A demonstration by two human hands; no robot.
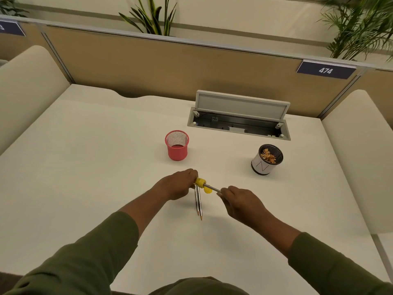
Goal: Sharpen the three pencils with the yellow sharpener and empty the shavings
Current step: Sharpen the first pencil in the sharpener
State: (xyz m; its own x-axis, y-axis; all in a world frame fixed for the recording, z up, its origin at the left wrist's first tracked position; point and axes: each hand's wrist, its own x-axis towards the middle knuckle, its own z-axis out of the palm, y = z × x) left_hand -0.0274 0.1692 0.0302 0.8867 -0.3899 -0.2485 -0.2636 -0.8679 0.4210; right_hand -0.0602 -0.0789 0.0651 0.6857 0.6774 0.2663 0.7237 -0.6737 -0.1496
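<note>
The left hand [179,184] grips the yellow sharpener [200,181]; the right hand [240,201] pinches a pencil [212,188] pushed into it, above two sharpened pencils [198,202] lying on the surface [85,167].

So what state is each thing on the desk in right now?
Sharpener: held in left hand, pencil inserted.
Pencil: gripped by right hand.
Two pencils: lying on the desk, tips sharp.
Yellow cap: off, on desk.
Red cup: upright, empty.
Black cup: upright, shavings inside.
Cable hatch: open.
</note>
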